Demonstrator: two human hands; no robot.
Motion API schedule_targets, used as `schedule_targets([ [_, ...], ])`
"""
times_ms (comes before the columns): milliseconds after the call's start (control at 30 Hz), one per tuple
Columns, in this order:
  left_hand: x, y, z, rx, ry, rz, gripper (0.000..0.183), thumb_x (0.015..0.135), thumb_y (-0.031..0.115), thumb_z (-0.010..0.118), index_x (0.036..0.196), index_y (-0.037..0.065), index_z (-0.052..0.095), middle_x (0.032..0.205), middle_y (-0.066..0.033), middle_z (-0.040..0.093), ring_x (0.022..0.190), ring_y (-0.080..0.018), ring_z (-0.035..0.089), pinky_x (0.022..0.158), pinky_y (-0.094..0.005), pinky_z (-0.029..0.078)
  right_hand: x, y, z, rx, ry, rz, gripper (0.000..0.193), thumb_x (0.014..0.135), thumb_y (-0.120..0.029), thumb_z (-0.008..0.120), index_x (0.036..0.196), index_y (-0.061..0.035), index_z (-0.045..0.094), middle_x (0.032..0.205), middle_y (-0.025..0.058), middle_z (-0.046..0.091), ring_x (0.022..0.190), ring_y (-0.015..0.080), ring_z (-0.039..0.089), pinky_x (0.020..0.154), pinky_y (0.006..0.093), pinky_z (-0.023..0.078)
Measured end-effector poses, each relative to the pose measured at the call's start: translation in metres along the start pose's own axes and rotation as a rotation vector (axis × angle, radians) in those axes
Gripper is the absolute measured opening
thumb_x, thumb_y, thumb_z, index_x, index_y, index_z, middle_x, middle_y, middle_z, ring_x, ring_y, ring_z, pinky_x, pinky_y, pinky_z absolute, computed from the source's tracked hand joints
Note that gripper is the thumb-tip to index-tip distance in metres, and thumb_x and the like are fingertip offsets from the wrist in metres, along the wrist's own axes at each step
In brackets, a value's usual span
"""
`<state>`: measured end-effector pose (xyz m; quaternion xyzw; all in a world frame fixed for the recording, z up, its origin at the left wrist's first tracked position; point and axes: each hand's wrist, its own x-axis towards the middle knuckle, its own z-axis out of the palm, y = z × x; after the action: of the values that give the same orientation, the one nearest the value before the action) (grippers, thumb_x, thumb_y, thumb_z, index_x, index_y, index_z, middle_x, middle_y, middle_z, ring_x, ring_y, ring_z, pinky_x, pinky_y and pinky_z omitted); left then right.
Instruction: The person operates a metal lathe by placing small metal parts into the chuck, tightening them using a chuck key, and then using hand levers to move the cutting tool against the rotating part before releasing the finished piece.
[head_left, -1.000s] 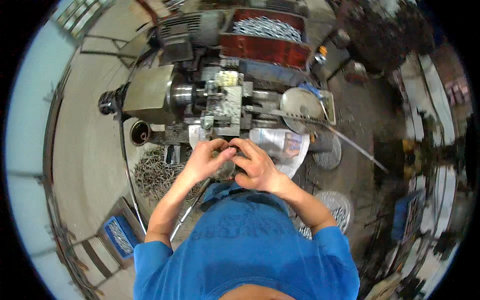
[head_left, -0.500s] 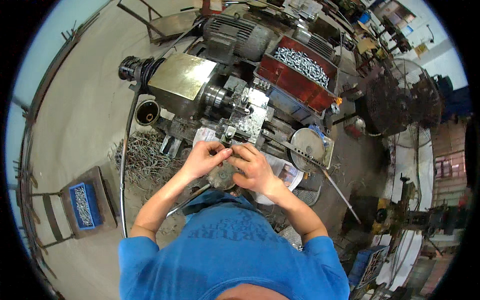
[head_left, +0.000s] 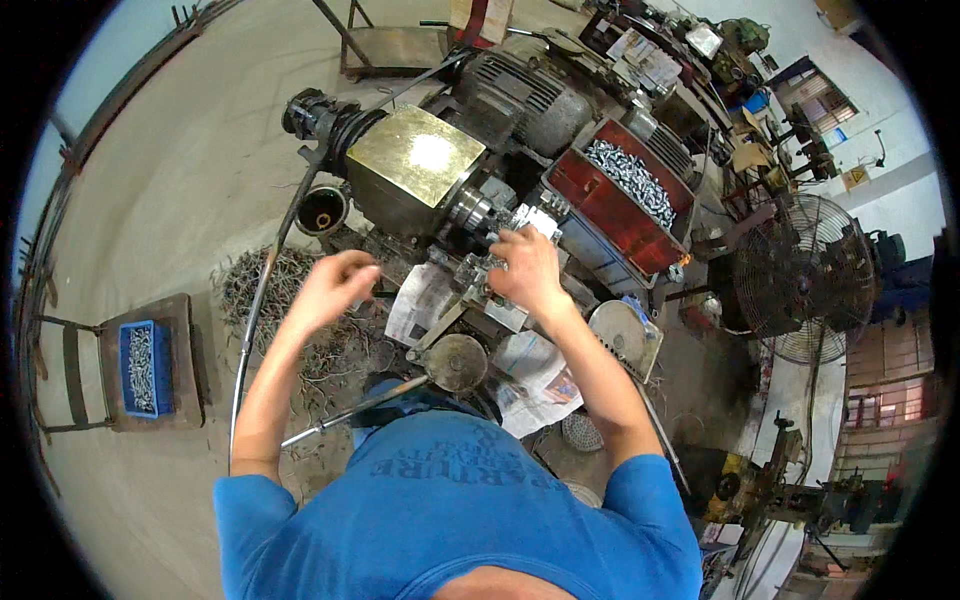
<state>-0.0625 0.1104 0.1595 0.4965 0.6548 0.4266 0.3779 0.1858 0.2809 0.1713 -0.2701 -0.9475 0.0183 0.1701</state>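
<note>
Right hand (head_left: 527,272) lies spread over the steel tool block (head_left: 492,285) of the small lathe (head_left: 440,190), fingers draped across the block's top and touching it; whether they grip any part of it cannot be told. Left hand (head_left: 335,288) hovers left of that block, well apart from it, fingers curled loosely inward; something small may sit between thumb and fingers, but it is too small to make out.

All of this stands on a bare grey concrete floor (head_left: 170,170) in a crowded workshop. Taking the lathe as the landmark: its brass-coloured housing (head_left: 415,165) sits at the left end with a dark electric motor (head_left: 515,90) behind it. Right of the lathe, a red metal tray (head_left: 600,205) is heaped with small silvery turned parts (head_left: 632,180). Farther right stands a round caged floor fan (head_left: 800,275). Sheets of newspaper (head_left: 535,375) lie under and in front of the lathe, beside a round handwheel (head_left: 455,362) and a round metal disc (head_left: 622,338). Left of the lathe, a tangle of metal swarf (head_left: 265,290) lies on the floor, and farther left a blue crate (head_left: 144,368) of small metal pieces rests on a low brown stool (head_left: 185,335).
</note>
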Motion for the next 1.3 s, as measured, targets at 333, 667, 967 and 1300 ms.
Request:
schedule_targets([
  [333, -0.069, -0.094, -0.113, 0.597, 0.473, -0.209, 0.029, 0.08, 0.024, 0.06, 0.095, 0.0, 0.061, 0.069, -0.0146, 0.06, 0.063, -0.0255, 0.059, 0.059, -0.0354, 0.045, 0.052, 0.035, 0.064, -0.217, -0.231, 0.12, 0.019, 0.049, -0.022, 0.062, 0.062, -0.0081, 0.068, 0.07, 0.0106, 0.063, 0.086, 0.027, 0.054, 0.084, 0.0332, 0.04],
  [667, -0.09, -0.136, -0.104, 0.461, 0.43, -0.391, 0.028, 0.086, 0.029, 0.053, 0.09, 0.002, 0.06, 0.072, -0.0167, 0.061, 0.071, -0.0343, 0.06, 0.064, -0.0402, 0.044, 0.064, 0.026, 0.042, -0.214, -0.48, 0.276, 0.03, 0.051, -0.024, 0.061, 0.078, -0.0173, 0.072, 0.093, 0.0032, 0.065, 0.097, 0.022, 0.053, 0.087, 0.0359, 0.034],
  [967, -0.07, -0.165, -0.087, 0.514, 0.44, -0.339, 0.03, 0.079, 0.028, 0.062, 0.078, 0.0, 0.051, 0.061, -0.0158, 0.053, 0.058, -0.031, 0.054, 0.055, -0.0401, 0.041, 0.058, 0.045, 0.052, -0.101, -0.475, 0.326, 0.032, 0.056, -0.029, 0.06, 0.085, -0.0241, 0.071, 0.093, 0.0028, 0.066, 0.102, 0.0226, 0.053, 0.094, 0.0478, 0.029],
  [1300, -0.071, -0.155, -0.092, 0.545, 0.427, -0.359, 0.028, 0.078, 0.028, 0.061, 0.082, 0.002, 0.054, 0.07, -0.0199, 0.058, 0.07, -0.0379, 0.057, 0.061, -0.0445, 0.043, 0.073, 0.031, 0.039, -0.16, -0.626, 0.339, 0.036, 0.059, -0.03, 0.058, 0.093, -0.0286, 0.069, 0.103, 0.0005, 0.063, 0.107, 0.0207, 0.05, 0.093, 0.0451, 0.031],
])
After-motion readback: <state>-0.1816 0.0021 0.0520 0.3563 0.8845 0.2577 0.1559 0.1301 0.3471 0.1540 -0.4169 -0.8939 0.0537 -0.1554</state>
